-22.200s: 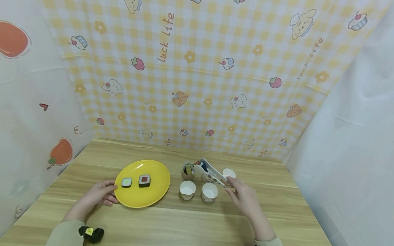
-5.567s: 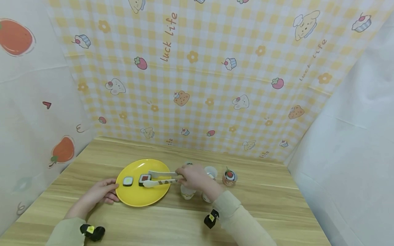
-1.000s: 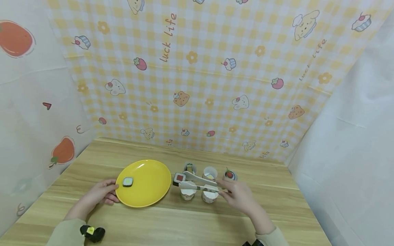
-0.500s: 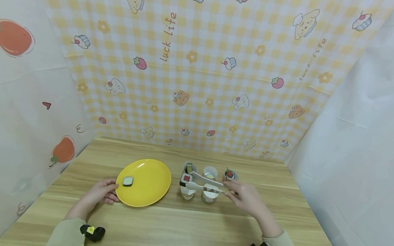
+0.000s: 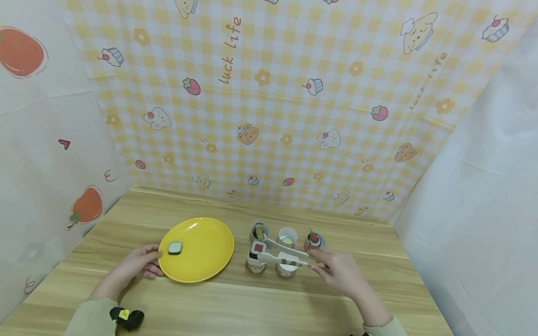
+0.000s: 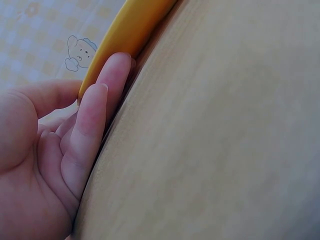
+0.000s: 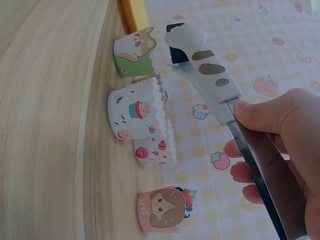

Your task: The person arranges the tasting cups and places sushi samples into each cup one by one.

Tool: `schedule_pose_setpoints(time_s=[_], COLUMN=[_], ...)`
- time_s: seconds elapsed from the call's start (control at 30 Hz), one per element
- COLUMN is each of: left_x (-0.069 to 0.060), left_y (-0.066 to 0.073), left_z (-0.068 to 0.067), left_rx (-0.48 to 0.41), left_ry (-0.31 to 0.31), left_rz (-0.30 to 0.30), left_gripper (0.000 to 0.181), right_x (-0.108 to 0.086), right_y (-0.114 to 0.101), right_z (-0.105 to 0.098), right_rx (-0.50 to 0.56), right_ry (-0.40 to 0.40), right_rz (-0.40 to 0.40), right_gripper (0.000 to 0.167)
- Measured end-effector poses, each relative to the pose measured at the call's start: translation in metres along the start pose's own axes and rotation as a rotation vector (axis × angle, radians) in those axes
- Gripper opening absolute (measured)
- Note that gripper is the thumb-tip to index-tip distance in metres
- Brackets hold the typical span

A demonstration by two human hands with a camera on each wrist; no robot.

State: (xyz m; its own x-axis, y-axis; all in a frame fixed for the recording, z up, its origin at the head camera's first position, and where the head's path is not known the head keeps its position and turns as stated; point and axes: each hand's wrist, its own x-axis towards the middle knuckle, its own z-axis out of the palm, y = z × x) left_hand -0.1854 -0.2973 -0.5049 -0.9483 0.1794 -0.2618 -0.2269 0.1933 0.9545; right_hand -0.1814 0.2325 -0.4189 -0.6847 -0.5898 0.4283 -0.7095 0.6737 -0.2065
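Observation:
My left hand [image 5: 145,262] pinches the left rim of a yellow plate [image 5: 206,266], thumb above and fingers under the edge, as the left wrist view shows. One toy sushi roll with a pale green centre [image 5: 174,248] lies on that plate. My right hand [image 5: 336,270] grips tongs [image 7: 215,75] with white, brown-spotted paw-shaped ends. Between those ends is a square sushi roll with a red centre [image 5: 258,249], right over the front left paper cup [image 5: 256,267]. Whether it touches the cup is hard to tell. In the right wrist view only its dark side shows.
Behind stand a paper cup [image 5: 253,237] with a yellow-green piece, one [image 5: 287,232] with a white and yellow piece, and a third [image 5: 308,244] with a red-topped roll. The front right cup [image 5: 286,270] sits under the tongs. A patterned cloth [image 5: 269,140] hangs behind the table.
The tongs closed on the red-centred roll on the plate, then carried it right to the front left cup. Earlier, the red-topped roll went into the back right cup. My left hand stays put.

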Motion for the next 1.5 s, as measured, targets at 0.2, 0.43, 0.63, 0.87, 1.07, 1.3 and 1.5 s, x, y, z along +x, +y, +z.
schedule_pose_setpoints(time_s=[0.2, 0.43, 0.63, 0.87, 1.07, 1.3, 1.5], left_x=[-0.0002, 0.0, -0.0008, 0.0002, 0.0003, -0.0004, 0.0005], left_y=[-0.0018, -0.0016, 0.0001, -0.0012, -0.0021, -0.0019, -0.0021], left_z=[0.001, 0.0003, 0.0003, 0.001, 0.0005, 0.0009, 0.0005], left_rx=[0.003, 0.0, -0.007, 0.008, 0.01, 0.007, 0.007], left_ry=[0.012, -0.002, -0.007, 0.01, 0.008, 0.002, 0.006], left_rz=[0.012, 0.023, 0.01, 0.015, 0.02, 0.021, 0.018], left_gripper=[0.057, 0.058, 0.058, 0.057, 0.059, 0.058, 0.058], right_x=[-0.0009, -0.0007, 0.0002, 0.0009, 0.001, 0.0001, 0.0007], right_y=[0.0015, 0.0025, 0.0029, 0.0033, 0.0041, 0.0045, 0.0039], right_z=[0.0002, -0.0004, -0.0004, -0.0003, 0.0013, 0.0026, 0.0019], right_rx=[-0.018, -0.033, -0.041, -0.038, -0.012, -0.019, -0.003], right_ry=[-0.017, -0.045, -0.069, -0.094, -0.108, -0.132, -0.13], right_rz=[-0.009, -0.011, 0.002, 0.024, 0.043, 0.062, 0.085], right_gripper=[0.036, 0.036, 0.035, 0.035, 0.034, 0.034, 0.033])
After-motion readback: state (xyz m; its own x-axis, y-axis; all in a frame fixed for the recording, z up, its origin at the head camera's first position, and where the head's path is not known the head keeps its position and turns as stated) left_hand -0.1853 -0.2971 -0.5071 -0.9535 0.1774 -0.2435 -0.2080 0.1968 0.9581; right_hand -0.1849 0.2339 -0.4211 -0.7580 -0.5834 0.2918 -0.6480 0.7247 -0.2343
